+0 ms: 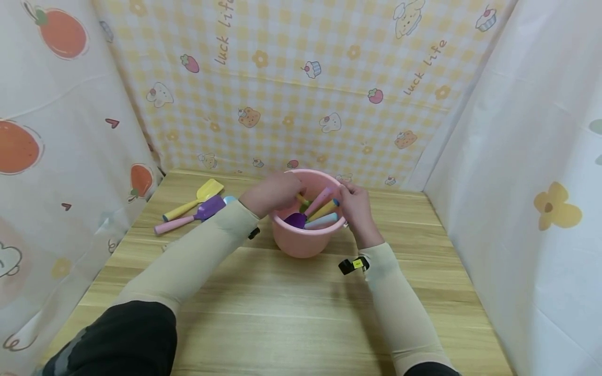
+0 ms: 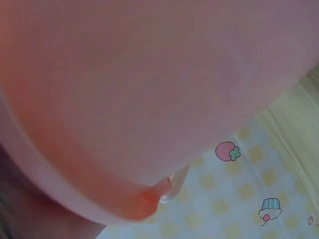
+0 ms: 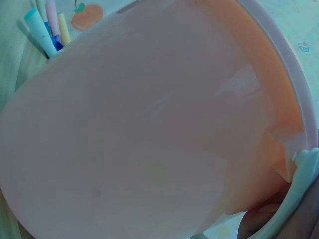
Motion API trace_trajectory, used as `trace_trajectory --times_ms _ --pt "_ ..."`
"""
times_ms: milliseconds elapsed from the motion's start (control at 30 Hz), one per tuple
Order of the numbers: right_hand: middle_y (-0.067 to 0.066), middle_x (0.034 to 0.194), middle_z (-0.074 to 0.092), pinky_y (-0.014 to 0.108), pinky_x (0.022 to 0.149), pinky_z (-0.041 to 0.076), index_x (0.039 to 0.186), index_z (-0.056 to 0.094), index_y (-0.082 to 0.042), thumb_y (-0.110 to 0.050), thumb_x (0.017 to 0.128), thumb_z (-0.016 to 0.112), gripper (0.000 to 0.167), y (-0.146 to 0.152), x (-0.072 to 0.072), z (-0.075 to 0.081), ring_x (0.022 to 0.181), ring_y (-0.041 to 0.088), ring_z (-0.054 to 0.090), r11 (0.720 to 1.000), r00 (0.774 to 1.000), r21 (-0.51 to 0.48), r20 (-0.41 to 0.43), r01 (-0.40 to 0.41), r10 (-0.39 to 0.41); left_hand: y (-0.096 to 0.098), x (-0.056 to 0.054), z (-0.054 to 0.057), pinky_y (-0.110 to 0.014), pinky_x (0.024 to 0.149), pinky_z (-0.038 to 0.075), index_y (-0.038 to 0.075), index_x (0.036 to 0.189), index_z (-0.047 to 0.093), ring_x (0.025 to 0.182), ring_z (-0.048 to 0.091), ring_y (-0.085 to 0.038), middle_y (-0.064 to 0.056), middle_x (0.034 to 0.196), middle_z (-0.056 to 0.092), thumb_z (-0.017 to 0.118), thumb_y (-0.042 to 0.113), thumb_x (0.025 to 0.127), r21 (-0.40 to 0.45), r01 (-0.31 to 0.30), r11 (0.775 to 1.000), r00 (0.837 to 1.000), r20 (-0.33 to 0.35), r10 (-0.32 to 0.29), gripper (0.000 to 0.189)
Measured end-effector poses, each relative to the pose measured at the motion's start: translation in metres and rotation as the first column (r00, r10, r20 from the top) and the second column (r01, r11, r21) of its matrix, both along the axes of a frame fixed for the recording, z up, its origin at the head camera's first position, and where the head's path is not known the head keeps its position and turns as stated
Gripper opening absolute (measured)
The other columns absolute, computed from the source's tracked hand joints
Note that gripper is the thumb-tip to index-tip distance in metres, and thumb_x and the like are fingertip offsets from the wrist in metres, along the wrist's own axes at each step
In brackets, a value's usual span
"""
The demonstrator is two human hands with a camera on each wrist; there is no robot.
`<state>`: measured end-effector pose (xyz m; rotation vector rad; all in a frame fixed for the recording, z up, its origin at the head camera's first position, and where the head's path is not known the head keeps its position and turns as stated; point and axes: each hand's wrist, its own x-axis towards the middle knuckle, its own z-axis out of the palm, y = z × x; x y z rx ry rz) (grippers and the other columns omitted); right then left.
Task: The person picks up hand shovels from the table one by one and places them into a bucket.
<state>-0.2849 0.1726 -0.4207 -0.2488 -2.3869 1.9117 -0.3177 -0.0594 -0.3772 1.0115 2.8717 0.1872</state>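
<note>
Wood-grain tabletop (image 1: 282, 313) between white patterned drapes (image 1: 508, 156), yellow-checked backdrop (image 1: 291, 94) behind.

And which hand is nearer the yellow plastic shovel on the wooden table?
Left. The left hand reaches into the pink plastic bucket, right of the yellow shovel; the right hand grips the bucket's farther side.

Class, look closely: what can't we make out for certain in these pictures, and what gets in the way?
Head view: whether the left hand holds anything; it is blurred at the pink bucket.
Head view: the full shape of the light-blue item, behind the left arm.
Left wrist view: the left fingertips, hidden by the bucket's rim.
Right wrist view: the light-blue handle's far end, behind the bucket.
</note>
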Motion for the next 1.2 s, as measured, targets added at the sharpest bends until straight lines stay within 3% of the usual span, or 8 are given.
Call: trace_trajectory --times_ms 233,467,700,900,1200 --pt "0.012 0.154 0.065 0.039 0.106 0.059 0.151 0.068 -0.008 -0.026 0.117 0.055 0.041 0.0 0.0 -0.001 0.136 0.021 0.063 1.0 1.0 -0.002 -0.013 -0.005 0.005 0.002 0.001 -0.001 -0.036 0.093 0.055 0.012 0.111 0.083 0.096 0.067 -0.02 0.0 0.109 0.079 0.064 0.01 0.11 -0.007 0.02 1.0 1.0 -0.007 -0.02 0.019" --pt "0.011 0.156 0.063 0.04 0.109 0.057 0.151 0.067 -0.006 -0.025 0.117 0.054 0.041 -0.001 -0.001 0.0 0.139 0.021 0.061 1.0 1.0 0.003 -0.018 -0.002 0.002 0.003 0.001 0.001 -0.036 0.091 0.055 0.011 0.106 0.081 0.092 0.065 -0.022 -0.001 0.103 0.075 0.064 0.005 0.107 0.033 -0.012 0.999 1.0 0.013 0.011 0.018" --pt "0.014 0.156 0.063 0.041 0.114 0.052 0.147 0.069 -0.001 -0.021 0.115 0.057 0.04 -0.003 -0.002 0.0 0.146 0.024 0.056 1.0 0.999 -0.001 -0.037 0.027 -0.027 0.006 -0.002 -0.003 -0.037 0.083 0.059 0.011 0.101 0.08 0.088 0.068 -0.02 -0.003 0.099 0.076 0.069 0.003 0.103 -0.107 0.039 0.994 0.993 -0.105 -0.05 0.013" --pt "0.013 0.156 0.063 0.041 0.112 0.054 0.149 0.068 -0.002 -0.023 0.116 0.056 0.041 -0.003 -0.002 0.0 0.143 0.022 0.059 1.0 1.0 -0.009 -0.015 0.021 -0.021 0.009 -0.003 -0.006 -0.039 0.085 0.061 0.012 0.1 0.08 0.093 0.069 -0.023 -0.005 0.1 0.075 0.076 0.008 0.103 -0.24 0.048 0.97 0.978 -0.187 -0.095 0.006" --pt "0.013 0.156 0.063 0.041 0.114 0.053 0.15 0.068 -0.003 -0.023 0.116 0.056 0.041 -0.002 -0.003 -0.002 0.146 0.023 0.057 1.0 1.0 -0.002 -0.015 0.019 -0.019 0.011 0.0 -0.005 -0.04 0.097 0.058 0.013 0.1 0.08 0.097 0.07 -0.022 -0.005 0.104 0.077 0.076 0.012 0.102 -0.271 0.034 0.962 0.976 -0.198 -0.09 0.004"
